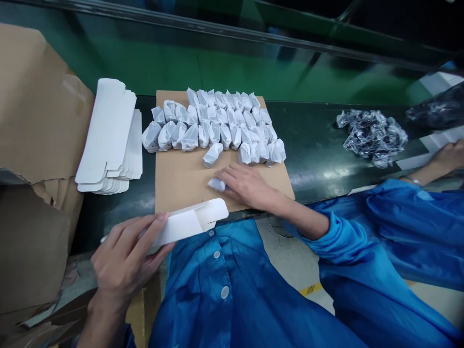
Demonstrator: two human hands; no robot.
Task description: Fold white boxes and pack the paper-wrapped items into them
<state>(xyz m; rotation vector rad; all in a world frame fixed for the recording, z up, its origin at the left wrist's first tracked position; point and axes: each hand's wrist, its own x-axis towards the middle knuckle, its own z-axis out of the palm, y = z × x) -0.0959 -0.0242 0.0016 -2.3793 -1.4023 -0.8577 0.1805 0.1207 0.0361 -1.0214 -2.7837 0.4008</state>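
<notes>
My left hand (125, 258) grips a small white carton (188, 221) held level near the table's front edge, its open flap end pointing right. My right hand (244, 186) lies on a brown cardboard sheet (181, 176) with its fingertips closed on one small white-wrapped packet (216, 184). Behind that hand, several rows of the same white-wrapped packets (217, 125) stand on the far part of the sheet, and one packet (212, 154) lies loose in front of the rows.
A stack of flat white carton blanks (110, 137) lies left of the sheet. A large brown cardboard box (34, 159) fills the left side. At right lie crumpled dark plastic wrappers (375, 135) and another person's hand (447, 157) in a blue sleeve.
</notes>
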